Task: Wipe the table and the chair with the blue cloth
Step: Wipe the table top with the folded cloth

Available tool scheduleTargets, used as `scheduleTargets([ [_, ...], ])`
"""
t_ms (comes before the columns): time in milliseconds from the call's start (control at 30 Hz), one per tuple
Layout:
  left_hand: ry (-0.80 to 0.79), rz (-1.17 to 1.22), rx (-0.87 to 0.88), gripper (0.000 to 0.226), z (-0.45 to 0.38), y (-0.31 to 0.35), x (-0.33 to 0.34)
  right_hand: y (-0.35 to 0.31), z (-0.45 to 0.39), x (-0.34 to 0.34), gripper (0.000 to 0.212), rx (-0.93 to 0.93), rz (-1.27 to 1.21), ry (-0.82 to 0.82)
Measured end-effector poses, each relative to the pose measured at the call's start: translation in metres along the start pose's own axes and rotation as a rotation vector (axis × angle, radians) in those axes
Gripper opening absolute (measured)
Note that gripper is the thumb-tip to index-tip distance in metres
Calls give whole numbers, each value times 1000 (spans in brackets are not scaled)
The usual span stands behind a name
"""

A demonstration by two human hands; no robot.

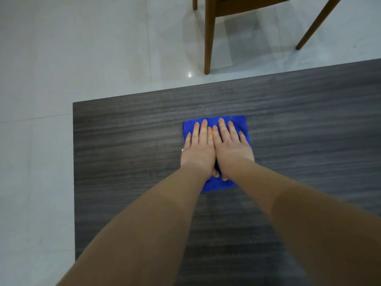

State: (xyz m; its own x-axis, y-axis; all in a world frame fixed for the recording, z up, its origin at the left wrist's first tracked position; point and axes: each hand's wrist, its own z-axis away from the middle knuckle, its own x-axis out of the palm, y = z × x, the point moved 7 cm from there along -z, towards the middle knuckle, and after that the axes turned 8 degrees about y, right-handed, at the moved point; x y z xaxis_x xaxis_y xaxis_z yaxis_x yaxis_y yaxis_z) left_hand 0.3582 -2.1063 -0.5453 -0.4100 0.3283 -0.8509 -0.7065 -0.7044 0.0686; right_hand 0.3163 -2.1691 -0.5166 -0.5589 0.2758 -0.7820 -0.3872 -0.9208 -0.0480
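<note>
Both hands lie flat, side by side, on the blue cloth (240,123) at about the centre of the frame. The left hand (199,150) and the right hand (232,148) touch along their inner edges — index fingers pressed together, fingers straight and slightly spread, palms down. Neither hand grips anything; they press the cloth onto the tabletop (127,153). The thumbs show just below the wrists, resting on the cloth's near part.

The cloth is folded to a rough rectangle, w/ its far edge showing above the fingertips and its near corner poking out between the forearms. A small white tag sticks out at its left edge, beside the left hand.

The tabletop is dark grey wood grain; its left edge and far edge meet in a corner at mid-left of the frame. Beyond it — pale glossy floor tiles (92,48). In the upper right of the frame stands the wooden chair (209,38), only legs and seat underside in view, well apart from the cloth.
</note>
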Motion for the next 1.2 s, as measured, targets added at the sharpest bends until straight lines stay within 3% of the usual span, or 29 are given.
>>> scheduleTargets([
  [133,33,50,36,139,2,-5,4,-6,-1,3,128,40,33,1],
  [600,106,84,98,133,30,-108,15,-111,-13,3,128,57,77,10],
  [1200,104,4,38,125,93,-308,32,-311,-35,-2,127,-70,1,35],
])
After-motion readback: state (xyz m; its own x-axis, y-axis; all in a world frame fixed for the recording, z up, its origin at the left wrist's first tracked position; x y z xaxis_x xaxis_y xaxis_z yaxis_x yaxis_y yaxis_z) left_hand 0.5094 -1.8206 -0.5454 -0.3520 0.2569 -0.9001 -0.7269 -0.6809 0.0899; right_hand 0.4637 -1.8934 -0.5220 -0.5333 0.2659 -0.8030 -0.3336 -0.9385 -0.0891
